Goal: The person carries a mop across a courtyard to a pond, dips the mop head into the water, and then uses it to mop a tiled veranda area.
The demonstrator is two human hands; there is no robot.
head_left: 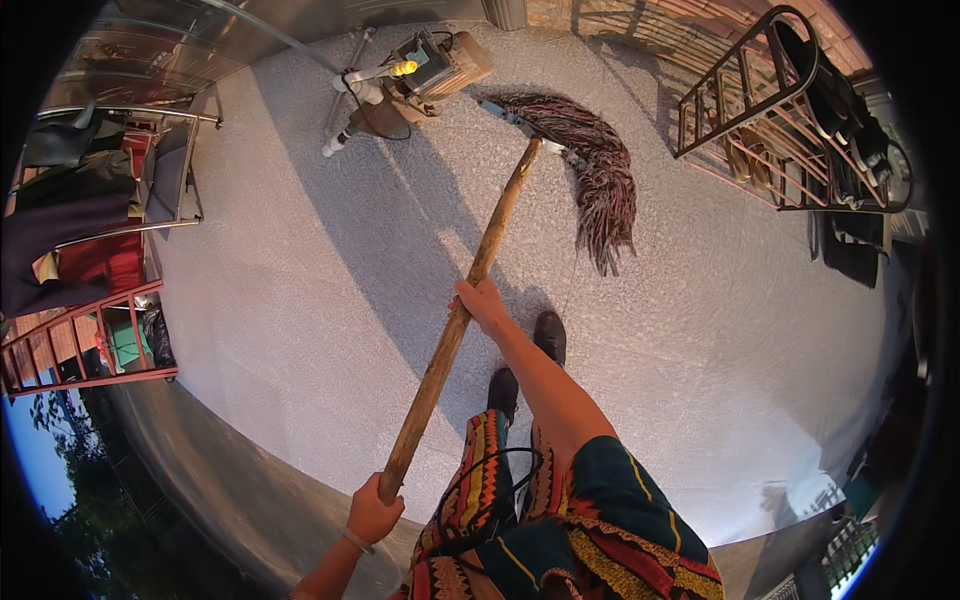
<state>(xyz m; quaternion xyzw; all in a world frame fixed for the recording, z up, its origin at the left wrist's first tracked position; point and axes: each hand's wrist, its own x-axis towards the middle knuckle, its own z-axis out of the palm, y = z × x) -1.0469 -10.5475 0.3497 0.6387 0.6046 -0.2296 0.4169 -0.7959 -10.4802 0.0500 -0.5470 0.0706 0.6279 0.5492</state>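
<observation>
A string mop with a long wooden handle stretches away from me over the speckled floor. Its dark red and grey strands lie spread in a curve at the far side, right of the middle. My left hand is wrapped around the near end of the handle, low in the view. Farther up, about halfway along the stick, my right hand grips it too. The handle slants from lower left to upper right, its far end meeting the mop's clamp.
A metal shoe rack with shoes stands at the far right. A tripod-like stand is beside a box at the back. On the left are a chair-like frame heaped with clothes and a red metal rack. My shoes are near the middle.
</observation>
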